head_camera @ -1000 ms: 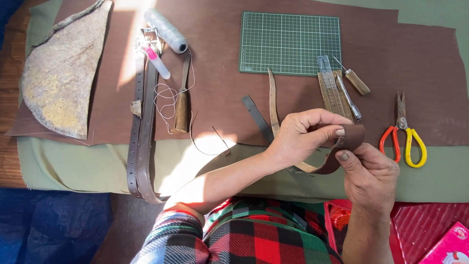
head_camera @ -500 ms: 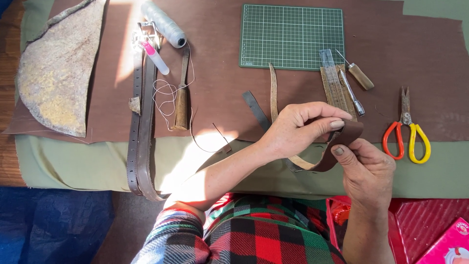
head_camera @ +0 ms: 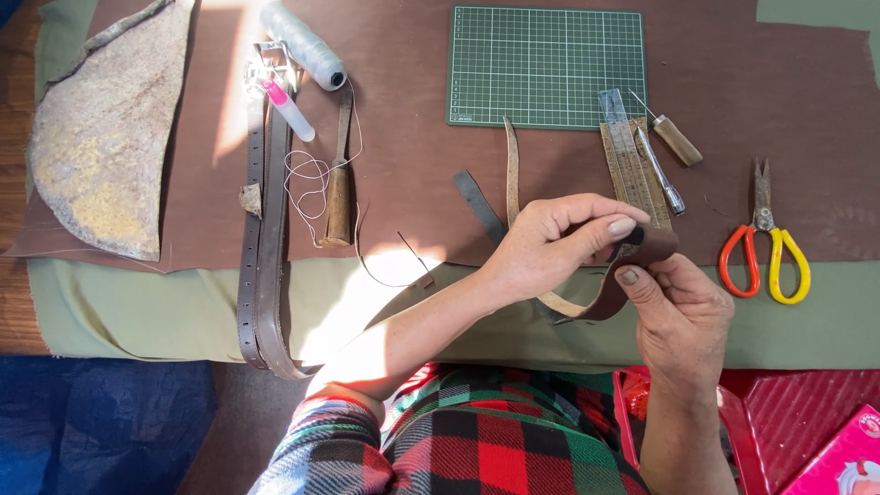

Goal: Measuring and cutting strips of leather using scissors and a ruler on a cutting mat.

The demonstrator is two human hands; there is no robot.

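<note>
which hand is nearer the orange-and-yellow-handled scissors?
Right. The right hand sits just beside the orange-and-yellow-handled scissors, apart from them, pinching the dark brown leather strap. The left hand grips the same strap on the far side from the scissors.

Green cloth-covered table (head_camera: 137, 312) under a brown leather sheet (head_camera: 403, 174), dark belt (head_camera: 261, 275) overhanging its edge.

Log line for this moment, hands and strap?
left hand: pinching strap | right hand: gripping strap from below | scissors: on mat, untouched
</note>
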